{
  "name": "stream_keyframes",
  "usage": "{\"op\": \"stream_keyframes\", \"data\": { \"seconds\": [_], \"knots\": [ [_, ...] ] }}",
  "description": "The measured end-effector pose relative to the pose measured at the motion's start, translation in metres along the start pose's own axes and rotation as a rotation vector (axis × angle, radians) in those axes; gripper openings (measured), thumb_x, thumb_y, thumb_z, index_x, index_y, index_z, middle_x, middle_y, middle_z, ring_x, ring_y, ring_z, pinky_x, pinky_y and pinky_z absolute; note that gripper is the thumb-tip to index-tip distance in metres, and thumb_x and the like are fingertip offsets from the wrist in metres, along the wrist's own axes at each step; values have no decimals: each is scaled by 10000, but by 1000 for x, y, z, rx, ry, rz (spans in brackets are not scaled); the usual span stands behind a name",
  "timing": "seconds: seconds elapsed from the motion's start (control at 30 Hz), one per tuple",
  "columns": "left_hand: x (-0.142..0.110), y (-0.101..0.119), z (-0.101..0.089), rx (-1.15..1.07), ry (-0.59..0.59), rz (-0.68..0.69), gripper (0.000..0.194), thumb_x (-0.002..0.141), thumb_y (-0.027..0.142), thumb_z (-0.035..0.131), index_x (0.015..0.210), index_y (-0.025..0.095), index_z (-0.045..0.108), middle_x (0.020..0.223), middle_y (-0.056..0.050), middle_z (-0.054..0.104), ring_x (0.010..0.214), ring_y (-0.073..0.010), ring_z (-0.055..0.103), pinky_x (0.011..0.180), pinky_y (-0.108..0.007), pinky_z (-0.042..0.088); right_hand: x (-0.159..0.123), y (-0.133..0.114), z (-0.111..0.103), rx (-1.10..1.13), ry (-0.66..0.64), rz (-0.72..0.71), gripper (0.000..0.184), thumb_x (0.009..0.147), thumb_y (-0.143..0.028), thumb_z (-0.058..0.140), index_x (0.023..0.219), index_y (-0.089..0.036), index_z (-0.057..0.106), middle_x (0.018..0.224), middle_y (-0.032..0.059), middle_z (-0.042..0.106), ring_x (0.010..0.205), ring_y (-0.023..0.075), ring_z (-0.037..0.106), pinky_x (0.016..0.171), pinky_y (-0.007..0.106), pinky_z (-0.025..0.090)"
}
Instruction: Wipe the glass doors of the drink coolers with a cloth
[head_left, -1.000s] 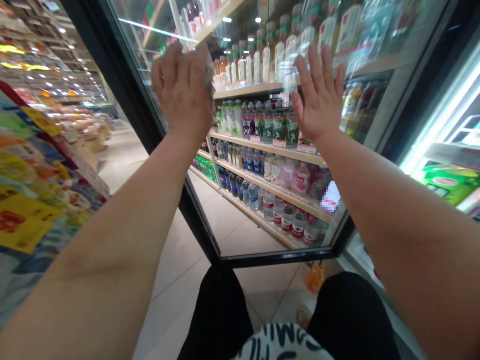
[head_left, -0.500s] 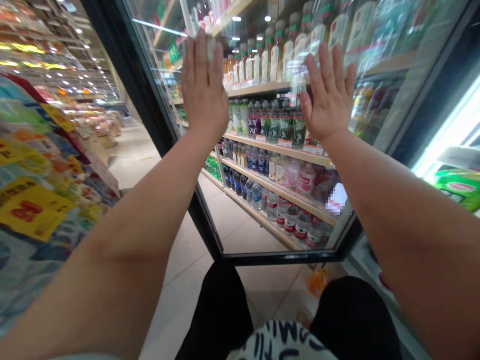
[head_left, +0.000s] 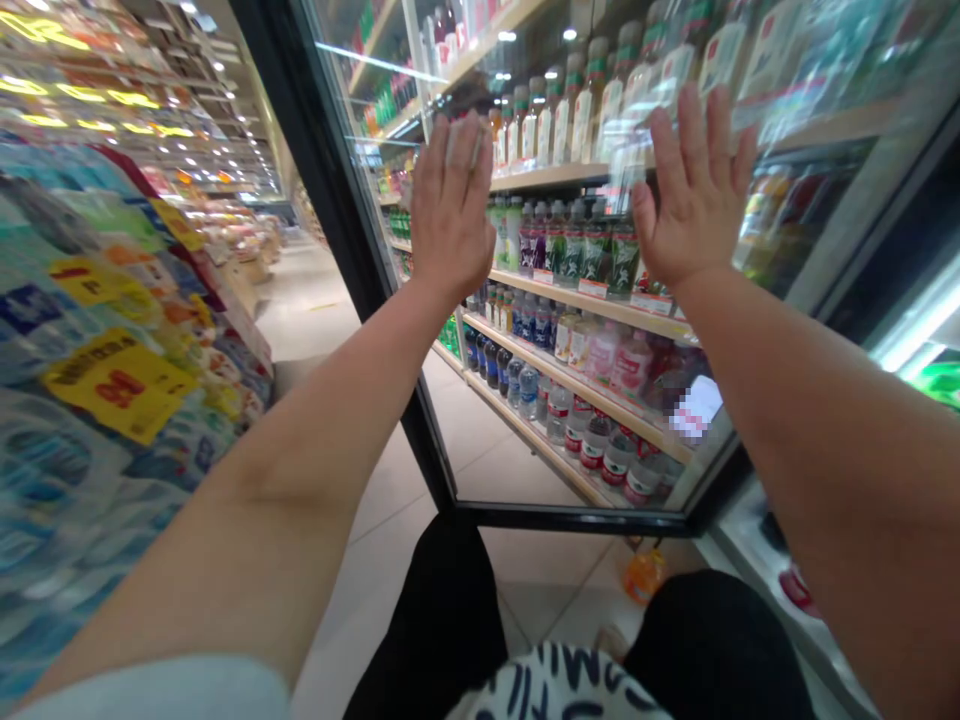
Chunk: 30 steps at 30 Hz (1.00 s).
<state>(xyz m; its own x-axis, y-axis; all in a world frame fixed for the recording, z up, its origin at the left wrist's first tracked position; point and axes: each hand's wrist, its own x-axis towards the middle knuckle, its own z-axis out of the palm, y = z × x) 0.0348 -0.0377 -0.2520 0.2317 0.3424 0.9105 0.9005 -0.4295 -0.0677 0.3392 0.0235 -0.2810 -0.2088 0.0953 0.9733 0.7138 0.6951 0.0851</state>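
My left hand (head_left: pixel 450 205) is pressed flat against the glass door of a drinks cooler (head_left: pixel 390 130), fingers together, with a small white cloth or tissue (head_left: pixel 463 142) under the fingertips. Its material is hard to tell. To the right, my right hand (head_left: pixel 694 190) rests on the same glass with fingers spread, holding nothing. Behind the glass, wooden shelves (head_left: pixel 585 290) carry rows of bottled drinks (head_left: pixel 570 255), with water bottles (head_left: pixel 596 445) on the lowest visible shelf. A black frame (head_left: pixel 570 518) edges the door.
To the left, a tall shelf of packaged goods with yellow price tags (head_left: pixel 120 385) lines a tiled aisle (head_left: pixel 300 300). An orange bottle (head_left: pixel 643 575) lies on the floor tiles near my black-trousered legs (head_left: pixel 442 620). A lit cooler section (head_left: pixel 915 330) stands at the right.
The door and shelves have shifted right in view, with both hands moving along. My left hand has gone from curled around the white thing to flat, with fingers upright.
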Motion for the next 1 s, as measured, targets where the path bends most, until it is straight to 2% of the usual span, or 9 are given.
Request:
{"op": "stream_keyframes", "data": {
  "seconds": [0.13, 0.27, 0.37, 0.47, 0.57, 0.67, 0.77, 0.87, 1.0],
  "knots": [
    [4, -13, -2, 19, -4, 77, 661, 985, 465, 366, 1605, 244, 307, 1659, 149, 143, 1560, -190, -53, 1299, -464, -101, -2, -8, -7, -187, -46, -2, 629, 1012, -474, 310, 1620, -367, 188, 1676, -119, 90, 1582, 193, 28, 1275, 562, -5],
    [-5, -15, 7, 58, 171, 167, 580, 1055, 349, 203, 1634, 369, 184, 1654, 207, 76, 1560, -157, -28, 1310, -448, 32, -1, -21, -20, -267, -160, 32, 598, 1057, -506, 207, 1632, -356, 136, 1683, -103, 74, 1581, 233, 44, 1287, 615, 78],
    [-20, -10, 15, 65, 55, 300, 571, 1075, 310, 106, 1636, 319, 212, 1674, 95, 163, 1562, -181, 39, 1307, -504, 101, 0, -26, -24, -280, -158, 42, 600, 1061, -523, 199, 1630, -333, 164, 1686, -70, 120, 1579, 261, 70, 1285, 639, 94],
    [-15, -18, 14, 69, -31, 380, 540, 1098, 319, 136, 1613, 230, 272, 1675, 29, 207, 1559, -204, 79, 1298, -545, 120, 1, -26, -23, -299, -154, 37, 588, 1068, -510, 204, 1628, -335, 163, 1688, -59, 129, 1578, 254, 82, 1289, 622, 113],
    [2, -28, 13, 90, 118, 362, 522, 1109, 285, 215, 1624, 211, 176, 1697, 68, 57, 1550, -200, 4, 1297, -555, 71, 0, -25, -22, -318, -150, 25, 585, 1074, -496, 199, 1628, -310, 172, 1689, -37, 145, 1577, 260, 95, 1283, 621, 133],
    [2, -16, 20, 89, 257, 272, 552, 1098, 239, 230, 1635, 294, 113, 1691, 114, 49, 1551, -169, -47, 1299, -526, 47, 0, -25, -22, -327, -142, 22, 589, 1074, -493, 210, 1624, -286, 200, 1687, -22, 169, 1574, 272, 112, 1282, 621, 141],
    [-6, 6, 25, 98, 74, 366, 566, 1077, 192, 210, 1625, 332, 199, 1665, 76, 226, 1560, -180, 58, 1285, -537, 144, 0, -26, -22, -316, -137, 28, 576, 1071, -490, 220, 1622, -325, 194, 1685, -48, 163, 1576, 251, 110, 1297, 582, 131],
    [6, 8, 22, 110, -71, 497, 547, 1064, 157, 237, 1599, 259, 287, 1661, 37, 258, 1550, -197, 121, 1278, -541, 175, 0, -28, -23, -334, -138, 23, 590, 1073, -471, 224, 1621, -254, 228, 1684, 2, 185, 1572, 279, 128, 1287, 600, 152],
    [33, -1, 20, 118, 188, 377, 520, 1071, 126, 253, 1589, 167, 231, 1685, 33, 171, 1522, -178, 59, 1286, -552, 94, 0, -28, -22, -309, -141, 38, 578, 1067, -463, 215, 1626, -319, 185, 1683, -59, 155, 1575, 250, 108, 1300, 593, 132]
  ]
}}
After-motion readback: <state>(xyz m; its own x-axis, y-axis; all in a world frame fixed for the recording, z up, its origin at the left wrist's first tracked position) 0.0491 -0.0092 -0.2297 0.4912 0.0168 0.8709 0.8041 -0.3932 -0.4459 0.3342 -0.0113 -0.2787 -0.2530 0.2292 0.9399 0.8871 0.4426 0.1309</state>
